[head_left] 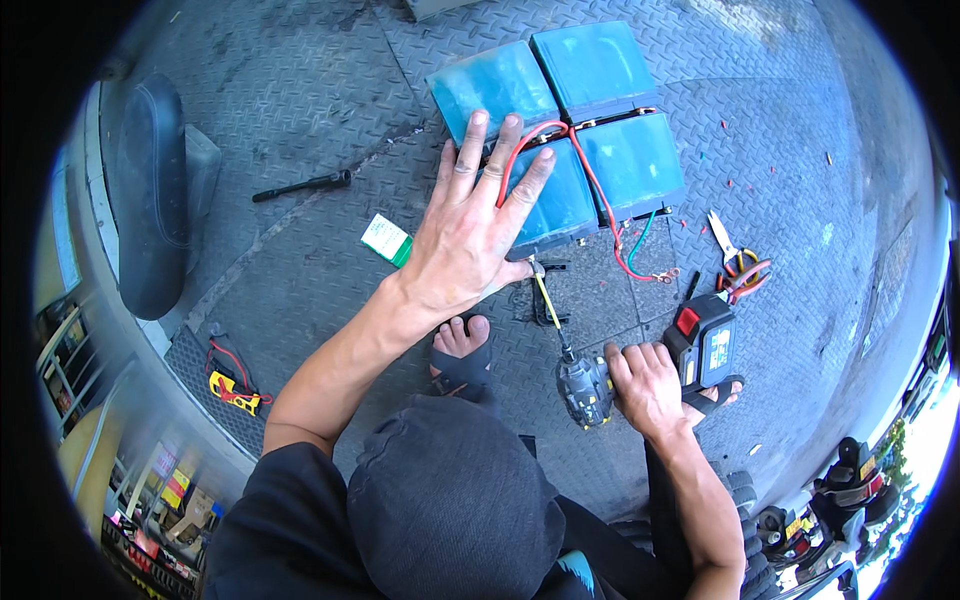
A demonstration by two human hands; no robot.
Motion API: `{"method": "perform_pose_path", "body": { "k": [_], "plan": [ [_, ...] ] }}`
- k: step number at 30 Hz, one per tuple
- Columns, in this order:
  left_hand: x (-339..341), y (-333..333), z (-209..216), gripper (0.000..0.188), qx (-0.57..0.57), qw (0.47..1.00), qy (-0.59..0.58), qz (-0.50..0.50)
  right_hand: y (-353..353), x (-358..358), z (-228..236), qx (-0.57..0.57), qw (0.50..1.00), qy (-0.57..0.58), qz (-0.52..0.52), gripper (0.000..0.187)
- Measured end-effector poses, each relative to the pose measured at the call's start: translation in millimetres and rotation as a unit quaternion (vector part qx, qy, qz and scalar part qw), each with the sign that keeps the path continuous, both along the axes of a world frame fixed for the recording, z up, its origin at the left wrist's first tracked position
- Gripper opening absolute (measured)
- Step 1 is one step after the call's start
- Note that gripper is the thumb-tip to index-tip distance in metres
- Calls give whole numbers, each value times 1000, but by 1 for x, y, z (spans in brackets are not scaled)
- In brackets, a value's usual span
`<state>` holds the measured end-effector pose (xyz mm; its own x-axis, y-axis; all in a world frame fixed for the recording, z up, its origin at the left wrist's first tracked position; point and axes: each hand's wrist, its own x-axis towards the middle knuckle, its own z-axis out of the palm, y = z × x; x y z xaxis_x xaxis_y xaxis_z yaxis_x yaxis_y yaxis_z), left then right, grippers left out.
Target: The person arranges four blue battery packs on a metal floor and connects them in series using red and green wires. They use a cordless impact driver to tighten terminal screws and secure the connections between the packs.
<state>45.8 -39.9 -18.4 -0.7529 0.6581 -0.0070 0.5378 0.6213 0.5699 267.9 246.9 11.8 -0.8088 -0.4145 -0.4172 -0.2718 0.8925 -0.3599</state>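
Several teal-blue battery blocks stand close together on the metal floor, joined by dark bars and a thick red cable. My left hand lies spread across the near left block, its thumb down by the block's front edge. In my right hand is a cordless power driver, fingers wrapped round its handle. Its long yellow bit points at the front edge beside my left thumb. Whether the tip sits on a fastener is too small to tell. A thin green wire hangs at the right block.
Scissors and red-handled pliers lie right of the batteries. On the left are a black socket wrench, a green-and-white box, a yellow meter with red leads and a black padded seat. My feet flank the driver.
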Motion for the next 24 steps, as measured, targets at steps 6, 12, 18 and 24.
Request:
{"method": "perform_pose_path", "body": {
  "k": [6,12,18,24],
  "plan": [
    [0,0,-1,149,11,1000,1,4,-5,2,-1,1,1000,7,-6,54],
    [1,0,-3,147,8,1000,-1,2,-3,-2,3,30,999,8,6,44],
    [1,0,-4,147,6,1000,4,-3,-1,-4,3,45,999,5,20,36],
    [1,0,-2,148,9,1000,5,-6,-4,-1,1,44,999,23,17,25]
  ]
}}
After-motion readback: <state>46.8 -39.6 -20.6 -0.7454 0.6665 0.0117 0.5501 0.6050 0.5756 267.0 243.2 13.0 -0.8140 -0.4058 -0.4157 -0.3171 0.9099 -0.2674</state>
